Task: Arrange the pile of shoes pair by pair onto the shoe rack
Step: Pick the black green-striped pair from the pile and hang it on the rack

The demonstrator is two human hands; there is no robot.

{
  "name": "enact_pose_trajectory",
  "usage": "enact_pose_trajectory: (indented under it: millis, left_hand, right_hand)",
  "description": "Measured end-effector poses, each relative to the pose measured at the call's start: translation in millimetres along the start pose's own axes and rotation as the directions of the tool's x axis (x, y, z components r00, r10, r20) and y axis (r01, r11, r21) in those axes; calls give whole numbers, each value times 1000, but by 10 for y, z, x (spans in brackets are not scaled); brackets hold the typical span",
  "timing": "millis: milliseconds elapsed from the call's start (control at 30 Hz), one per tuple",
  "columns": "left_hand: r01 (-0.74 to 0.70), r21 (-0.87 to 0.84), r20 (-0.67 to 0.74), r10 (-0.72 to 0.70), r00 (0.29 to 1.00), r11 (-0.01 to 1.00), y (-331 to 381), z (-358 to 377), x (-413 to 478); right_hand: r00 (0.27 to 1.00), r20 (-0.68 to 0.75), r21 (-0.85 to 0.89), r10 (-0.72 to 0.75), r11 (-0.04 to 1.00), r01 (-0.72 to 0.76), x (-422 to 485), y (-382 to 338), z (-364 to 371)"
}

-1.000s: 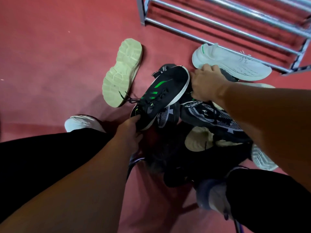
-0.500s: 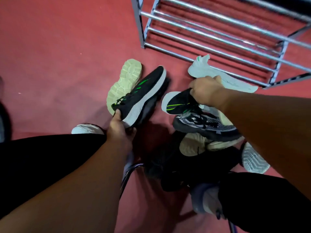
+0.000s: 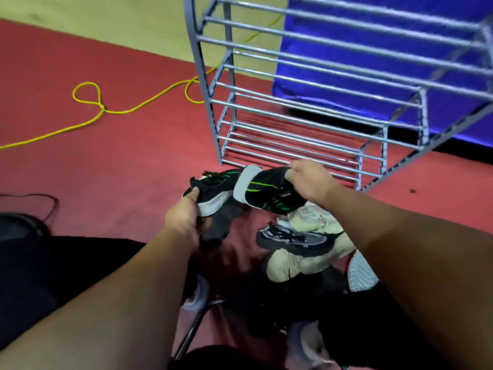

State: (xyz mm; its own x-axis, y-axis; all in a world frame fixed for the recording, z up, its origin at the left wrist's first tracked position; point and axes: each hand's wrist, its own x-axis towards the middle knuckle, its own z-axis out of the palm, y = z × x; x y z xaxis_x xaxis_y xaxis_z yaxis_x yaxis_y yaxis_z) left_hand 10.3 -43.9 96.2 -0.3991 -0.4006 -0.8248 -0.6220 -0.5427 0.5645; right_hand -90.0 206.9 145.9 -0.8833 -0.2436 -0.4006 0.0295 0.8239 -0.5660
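Observation:
My left hand (image 3: 185,213) grips the heel of a black sneaker with green stripes and a white sole (image 3: 213,189). The matching black-and-green sneaker (image 3: 264,192) hangs from my right hand (image 3: 309,180), which grips its opening. Both shoes are lifted side by side above the pile, just in front of the grey metal shoe rack (image 3: 293,124), whose barred shelves hold nothing. Below them lies the pile: a black-and-white patterned sneaker (image 3: 293,239), a cream shoe (image 3: 290,265) and a white ribbed sole (image 3: 358,273).
A yellow cord (image 3: 106,110) loops over the red carpet at the left. A blue sheet (image 3: 373,62) hangs behind the rack. My dark-trousered legs (image 3: 53,268) and a chair leg (image 3: 192,327) sit at the bottom. A dark cable (image 3: 40,198) lies at far left.
Both hands have raised the two black-and-green sneakers off the pile and brought them together toward the rack. My view has tilted up, showing the rack's upper shelves.

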Motion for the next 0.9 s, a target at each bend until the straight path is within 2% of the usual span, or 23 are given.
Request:
enact_pose_trajectory:
  millis: [67, 200, 267, 333, 400, 433, 467, 500, 533, 567, 600, 667, 700, 767, 833, 900]
  left_hand:
    - [-72, 63, 23, 70, 997, 995, 172, 27, -310]
    - [-73, 151, 144, 51, 988, 986, 484, -24, -910]
    - [-63, 217, 166, 27, 986, 974, 609, -102, -1139]
    - [-89, 280, 171, 41, 984, 956, 711, -186, -1389]
    - [-124, 296, 184, 70, 980, 947, 780, -228, -1569]
    - [-135, 302, 194, 78, 978, 944, 808, -236, -1668]
    - [-151, 301, 207, 91, 974, 942, 837, -236, -1774]
    - [-169, 293, 223, 105, 969, 941, 870, -234, -1882]
    - [-186, 284, 238, 119, 964, 941, 911, -231, -1985]
    - [-201, 266, 250, 134, 959, 943, 962, -222, -2078]
    - [-219, 242, 264, 153, 952, 945, 1017, -210, -2180]
    - [-264, 182, 302, 201, 932, 947, 1128, -175, -2386]
    - [-284, 145, 312, 229, 922, 948, 1181, -153, -2479]
    - [-312, 61, 336, 275, 901, 948, 1282, -94, -2622]
    - [-325, 8, 365, 300, 881, 946, 1326, -16, -2708]
    - [-331, -36, 391, 318, 864, 943, 1352, 80, -2751]
  right_hand:
    - [992, -122, -4, -42, 999, 41, -255, -159, -226]
    - [941, -332, 92, -70, 990, 106, -689, -333, -644]
    - [916, -383, -30, -120, 993, 117, -859, -370, -849]
    - [893, -436, -123, -107, 991, 59, -1001, -411, -1053]
    - [862, -507, 40, 21, 999, -1, -1121, -434, -1217]
    - [844, -528, 199, 98, 980, 11, -1185, -466, -1273]
    - [843, -498, 457, 204, 888, 55, -1241, -496, -1316]
    - [854, -419, 719, 307, 687, 105, -1303, -550, -1370]
    - [865, -336, 876, 373, 461, 141, -1380, -604, -1422]
    - [876, -288, 933, 386, 320, 166, -1459, -661, -1515]
    - [881, -285, 944, 379, 271, 189, -1535, -727, -1667]
    - [893, -302, 941, 334, 257, 223, -1726, -935, -2069]
    - [922, -282, 946, 266, 235, 221, -1829, -1040, -2255]
    - [981, -173, 954, 86, 261, 146, -2057, -1180, -2456]
    - [997, -64, 953, -34, 294, 71, -2247, -1239, -2321]
    - [999, -17, 934, -30, 357, 26, -2267, -1259, -2007]
